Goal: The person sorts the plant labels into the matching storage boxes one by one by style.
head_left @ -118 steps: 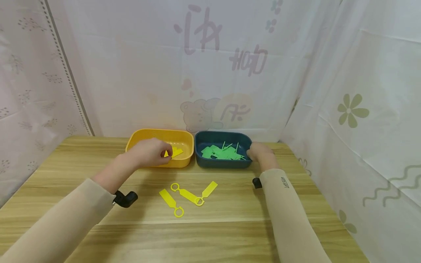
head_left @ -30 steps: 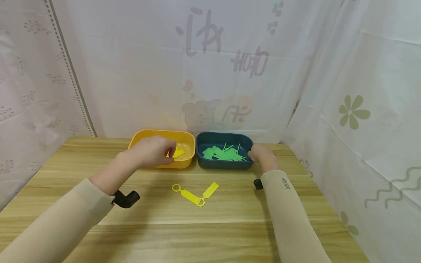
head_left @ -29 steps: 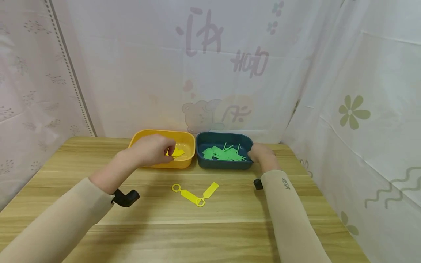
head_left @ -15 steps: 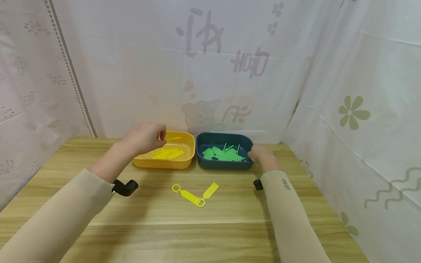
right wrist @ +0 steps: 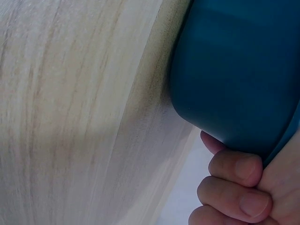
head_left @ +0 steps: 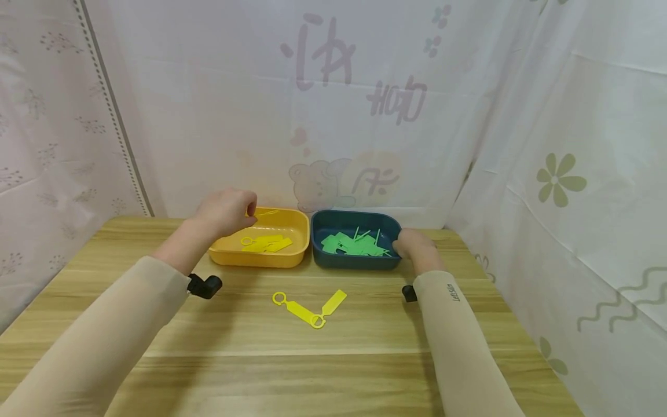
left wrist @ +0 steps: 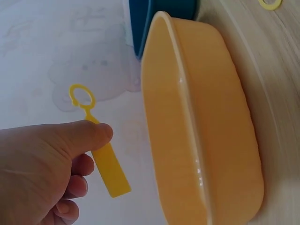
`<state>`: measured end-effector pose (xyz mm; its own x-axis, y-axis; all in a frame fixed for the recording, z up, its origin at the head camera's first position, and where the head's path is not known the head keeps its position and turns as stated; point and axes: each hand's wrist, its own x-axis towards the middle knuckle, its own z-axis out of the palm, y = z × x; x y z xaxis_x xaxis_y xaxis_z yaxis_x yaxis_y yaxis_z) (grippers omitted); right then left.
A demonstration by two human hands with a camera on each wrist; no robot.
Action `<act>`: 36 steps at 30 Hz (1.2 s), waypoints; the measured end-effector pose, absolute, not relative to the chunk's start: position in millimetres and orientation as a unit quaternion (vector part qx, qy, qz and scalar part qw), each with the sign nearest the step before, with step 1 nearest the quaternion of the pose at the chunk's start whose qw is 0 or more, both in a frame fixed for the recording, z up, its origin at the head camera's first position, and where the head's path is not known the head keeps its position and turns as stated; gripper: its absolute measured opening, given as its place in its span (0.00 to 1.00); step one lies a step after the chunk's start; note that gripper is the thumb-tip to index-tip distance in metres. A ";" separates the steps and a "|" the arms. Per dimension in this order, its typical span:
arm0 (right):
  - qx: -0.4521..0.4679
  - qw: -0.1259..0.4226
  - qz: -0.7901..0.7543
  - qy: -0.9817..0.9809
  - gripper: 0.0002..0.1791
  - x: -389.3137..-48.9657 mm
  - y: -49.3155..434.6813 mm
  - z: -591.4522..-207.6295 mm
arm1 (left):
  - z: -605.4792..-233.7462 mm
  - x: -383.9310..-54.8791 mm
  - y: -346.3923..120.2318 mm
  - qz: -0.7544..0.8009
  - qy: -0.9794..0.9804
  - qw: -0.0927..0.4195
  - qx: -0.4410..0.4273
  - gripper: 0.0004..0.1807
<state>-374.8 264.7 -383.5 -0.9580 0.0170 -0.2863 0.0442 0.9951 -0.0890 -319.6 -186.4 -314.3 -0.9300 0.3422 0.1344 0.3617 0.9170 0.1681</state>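
My left hand [head_left: 224,213] is raised over the back left of the yellow bin [head_left: 260,259]. Between thumb and fingers it pinches a yellow ring-ended tag [left wrist: 112,174], ring upward in the left wrist view. More yellow tags [head_left: 267,244] lie flat inside that bin. At the right end of the dark blue bin [head_left: 356,263], my right hand [head_left: 418,250] grips the rim, its fingers curled against the outer wall in the right wrist view; the thumb is hidden. Several green tags [head_left: 351,244] are heaped in the blue bin.
Two yellow tags, one on the left [head_left: 300,313] and one on the right [head_left: 333,302], lie on the wooden table [head_left: 312,376], the ring of one overlapping the other. The bins stand side by side against a patterned curtain [head_left: 234,116]; another curtain [head_left: 599,231] hangs at the right.
Three yellow tags lay on the table earlier; now two do. My left hand has risen from low in the yellow bin toward its back left, carrying a tag. The right hand stays put.
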 end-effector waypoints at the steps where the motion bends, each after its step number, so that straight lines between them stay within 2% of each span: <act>1: 0.016 0.144 -0.047 0.988 0.28 -374.8 264.7 -383.6 | -314.9 -320.4 -186.5 -0.093 -0.978 0.052 -0.179 0.08; 8: 0.012 0.140 -0.045 0.989 0.28 -375.8 265.0 -384.7 | -318.4 -325.7 -188.6 -0.077 -0.981 0.069 -0.165 0.12; 24: 0.018 0.132 -0.042 0.990 0.27 -374.1 263.7 -382.1 | -329.2 -322.7 -188.7 -0.071 -0.978 0.075 -0.180 0.10; 32: 0.012 0.134 -0.044 0.990 0.28 -375.3 264.2 -383.3 | -335.3 -315.6 -172.7 -0.062 -0.972 0.087 -0.210 0.11; 36: 0.014 0.132 -0.046 0.990 0.27 -376.4 265.4 -384.9 | -340.3 -311.0 -158.4 -0.071 -0.969 0.068 -0.228 0.12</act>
